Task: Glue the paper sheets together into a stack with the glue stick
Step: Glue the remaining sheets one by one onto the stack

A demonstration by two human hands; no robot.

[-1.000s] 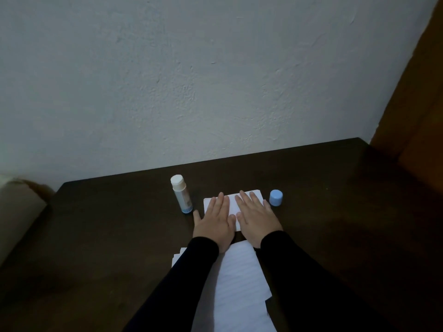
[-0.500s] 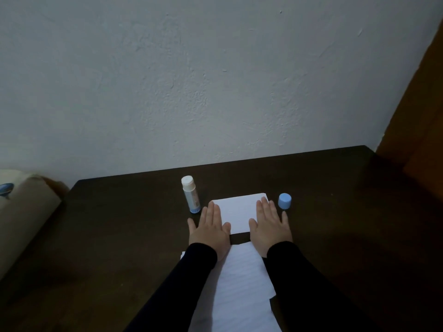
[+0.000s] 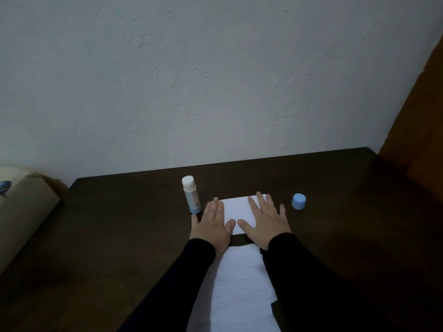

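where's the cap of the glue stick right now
The blue cap sits on the dark table in the head view, just right of the right hand and apart from it, across the small white paper from the uncapped glue stick.

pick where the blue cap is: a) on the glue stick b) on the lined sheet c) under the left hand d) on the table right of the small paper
d: the blue cap stands on the table, right of the small paper; the glue stick stands uncapped on the left.
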